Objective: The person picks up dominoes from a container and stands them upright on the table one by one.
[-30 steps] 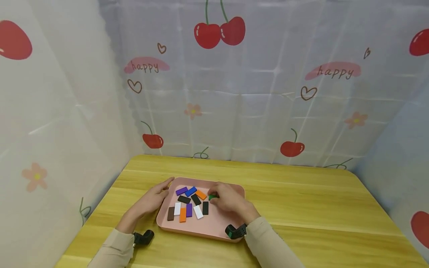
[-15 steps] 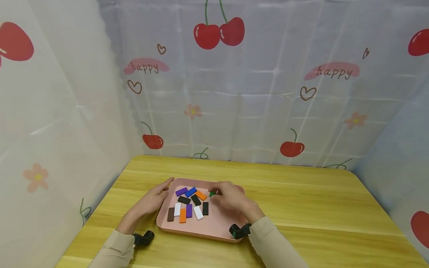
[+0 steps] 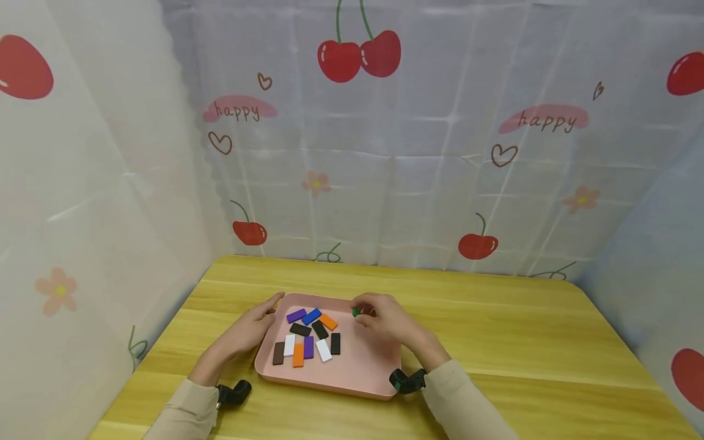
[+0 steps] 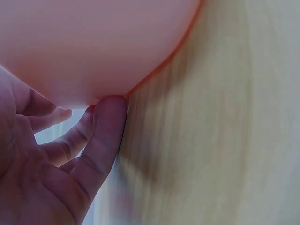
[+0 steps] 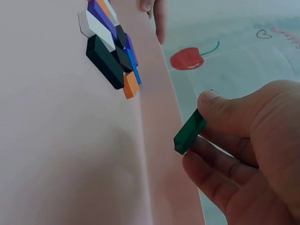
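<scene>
Smooth pink tray point(image 3: 363, 374), rounded corners, low walls, on yellow wood-grained bench point(image 3: 495, 348). Matte, flat, rectangular blocks point(image 3: 319, 330), in purple, blue, orange, black, white and brown, lie scattered over the tray's left part, some touching. Against a second ago: green block point(image 5: 190, 131) has shifted away from the others, toward the tray's far wall. Right hand point(image 3: 387, 318) pinches it between thumb and fingers, by that wall. Left hand point(image 3: 249, 330) loosely extended, touching the tray's left edge, not clenched.
</scene>
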Tool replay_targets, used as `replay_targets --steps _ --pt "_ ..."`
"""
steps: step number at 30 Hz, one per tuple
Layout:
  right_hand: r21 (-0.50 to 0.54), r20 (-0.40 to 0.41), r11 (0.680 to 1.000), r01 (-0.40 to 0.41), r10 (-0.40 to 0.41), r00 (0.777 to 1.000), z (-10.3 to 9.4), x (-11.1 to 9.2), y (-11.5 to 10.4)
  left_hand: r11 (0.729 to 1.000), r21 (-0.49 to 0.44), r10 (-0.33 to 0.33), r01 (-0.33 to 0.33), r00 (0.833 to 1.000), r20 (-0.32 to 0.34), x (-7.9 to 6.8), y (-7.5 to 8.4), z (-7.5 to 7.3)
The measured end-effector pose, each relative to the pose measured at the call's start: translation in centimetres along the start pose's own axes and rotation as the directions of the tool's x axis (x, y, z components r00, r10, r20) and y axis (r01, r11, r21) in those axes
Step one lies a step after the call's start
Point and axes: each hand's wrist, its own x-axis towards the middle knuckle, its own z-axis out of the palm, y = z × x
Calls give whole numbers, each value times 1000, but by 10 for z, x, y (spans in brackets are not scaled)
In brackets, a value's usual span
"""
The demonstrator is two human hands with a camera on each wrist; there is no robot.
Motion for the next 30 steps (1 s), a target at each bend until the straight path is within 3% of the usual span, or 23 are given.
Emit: replay_targets --steps 8,16,25,30 --pt "76 -65 997 9 -4 998 -10 -16 4 1000 20 -5 5 1000 -4 0 -2 -1" --pt "220 -141 975 3 29 990 -23 -39 27 999 34 35 -36 999 9 -1 -1 1" --pt "228 -295 974 -12 80 952 -40 -52 53 998 54 38 -39 999 10 1 -1 -1" --pt "256 -330 966 -35 122 936 -46 -55 69 998 54 37 -38 999 12 2 0 -2"
